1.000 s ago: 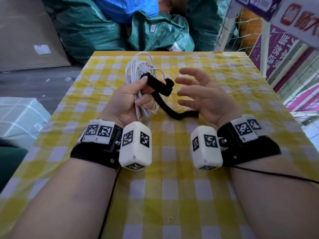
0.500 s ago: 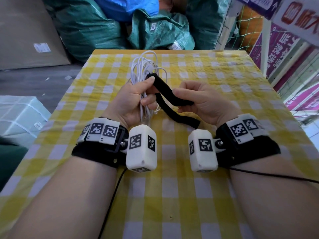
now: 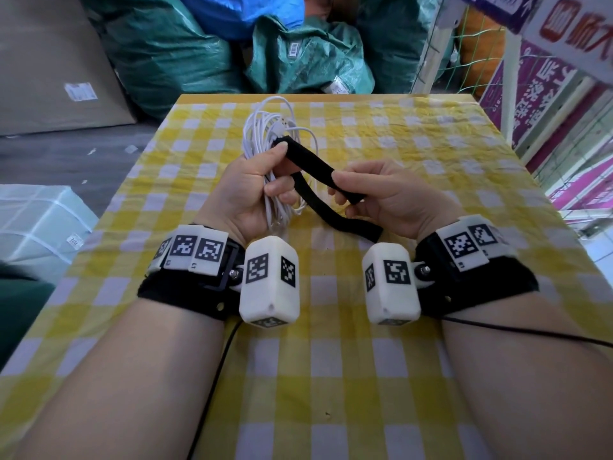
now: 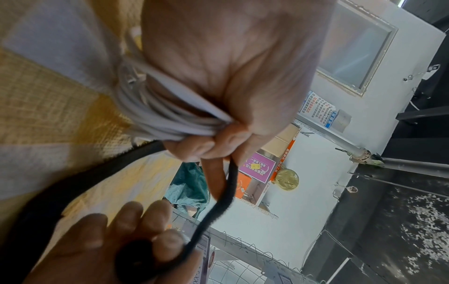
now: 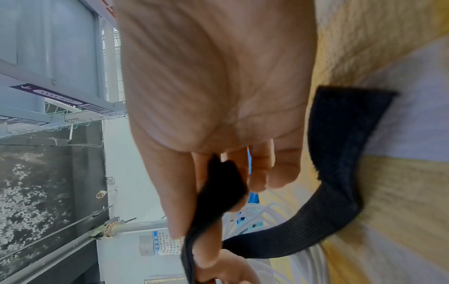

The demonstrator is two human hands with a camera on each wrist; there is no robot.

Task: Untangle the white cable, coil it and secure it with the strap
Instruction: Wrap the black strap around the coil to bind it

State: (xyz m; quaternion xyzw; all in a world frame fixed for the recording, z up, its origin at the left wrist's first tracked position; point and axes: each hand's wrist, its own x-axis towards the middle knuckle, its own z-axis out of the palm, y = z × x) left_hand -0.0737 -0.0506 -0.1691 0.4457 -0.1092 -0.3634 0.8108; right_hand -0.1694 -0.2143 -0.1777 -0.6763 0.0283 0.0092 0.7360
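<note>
My left hand [image 3: 262, 187] grips the coiled white cable [image 3: 265, 127] as a bundle, and its thumb pins one end of the black strap [image 3: 308, 162] against the coil. The loops stick out past the fist toward the far table edge. My right hand [image 3: 374, 190] pinches the strap's other end between thumb and fingers, a little right of the coil. The strap's lower run [image 3: 345, 220] passes behind the bundle and trails onto the yellow checked cloth. The left wrist view shows the cable strands [image 4: 155, 111] held in the fist. The right wrist view shows the strap [image 5: 218, 192] under the fingertips.
The table [image 3: 414, 134] carries a yellow and white checked cloth. Green sacks [image 3: 298, 54] pile up beyond its far edge. A white wrapped box [image 3: 36, 224] stands to the left, and a mesh fence with signs [image 3: 530, 78] lies to the right. Thin black wires [image 3: 530, 333] run from my wrist cameras.
My right hand, open beside the strap a second ago, has closed on the strap's free end and pulled it right. The left hand keeps its hold on the coil.
</note>
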